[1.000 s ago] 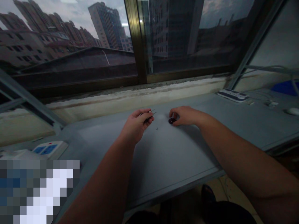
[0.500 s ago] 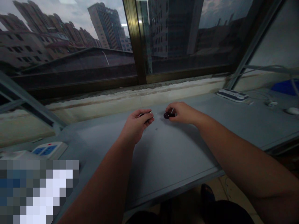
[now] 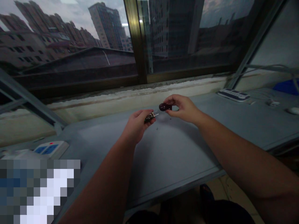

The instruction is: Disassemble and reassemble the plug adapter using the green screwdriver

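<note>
My left hand (image 3: 137, 124) is closed on a small dark piece with a black-and-white pattern (image 3: 149, 117). Two thin metal prongs (image 3: 157, 114) stick out of its right end. My right hand (image 3: 181, 106) pinches a glossy dark maroon piece with a rounded end (image 3: 164, 107), its knob pointing left. The two pieces face each other above the table with a small gap between them. What kind of things they are I cannot make out. A tiny dark bit (image 3: 157, 128) lies on the table below my hands.
A grey table (image 3: 177, 155) runs along the window wall. A white power strip with blue panels (image 3: 52, 150) sits at the left. Another power strip (image 3: 233, 95), cables and a blue item (image 3: 287, 86) are at the back right. Metal frame posts (image 3: 32, 99) flank the window.
My right hand has lifted and moved slightly left, bringing the maroon piece closer to my left hand. The patterned piece has turned, so its pattern and prongs now show.
</note>
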The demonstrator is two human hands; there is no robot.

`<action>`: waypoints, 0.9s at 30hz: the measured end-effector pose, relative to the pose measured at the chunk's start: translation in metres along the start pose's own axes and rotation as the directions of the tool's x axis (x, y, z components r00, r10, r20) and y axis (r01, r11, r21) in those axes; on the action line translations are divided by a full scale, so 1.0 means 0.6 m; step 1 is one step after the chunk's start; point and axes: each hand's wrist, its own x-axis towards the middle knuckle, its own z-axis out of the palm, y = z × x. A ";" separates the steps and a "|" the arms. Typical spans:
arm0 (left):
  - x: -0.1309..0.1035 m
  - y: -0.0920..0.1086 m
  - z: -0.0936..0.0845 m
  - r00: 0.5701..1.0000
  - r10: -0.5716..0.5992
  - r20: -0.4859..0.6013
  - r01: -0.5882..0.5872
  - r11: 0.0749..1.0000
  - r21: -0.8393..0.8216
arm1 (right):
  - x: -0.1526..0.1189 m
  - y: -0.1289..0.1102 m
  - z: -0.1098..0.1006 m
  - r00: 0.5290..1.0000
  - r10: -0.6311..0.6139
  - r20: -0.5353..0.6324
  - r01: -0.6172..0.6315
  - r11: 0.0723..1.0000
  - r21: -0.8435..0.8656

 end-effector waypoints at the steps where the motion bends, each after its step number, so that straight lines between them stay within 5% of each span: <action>1: -0.001 0.001 0.002 1.000 -0.025 0.000 0.025 1.000 -0.016 | 0.000 -0.007 0.001 1.000 -0.022 -0.002 0.022 1.000 0.007; 7: -0.010 0.006 0.012 0.986 -0.160 0.051 0.166 0.979 -0.122 | -0.003 -0.043 0.013 0.980 -0.153 0.125 0.164 0.983 -0.086; 13: -0.012 0.008 0.012 0.967 -0.240 0.086 0.249 0.963 -0.105 | -0.006 -0.040 0.028 0.954 -0.199 0.223 0.217 0.974 -0.063; 27: -0.013 0.002 0.006 0.955 -0.225 0.193 0.239 0.970 -0.048 | -0.004 -0.034 0.030 0.939 -0.241 0.247 0.269 0.960 -0.084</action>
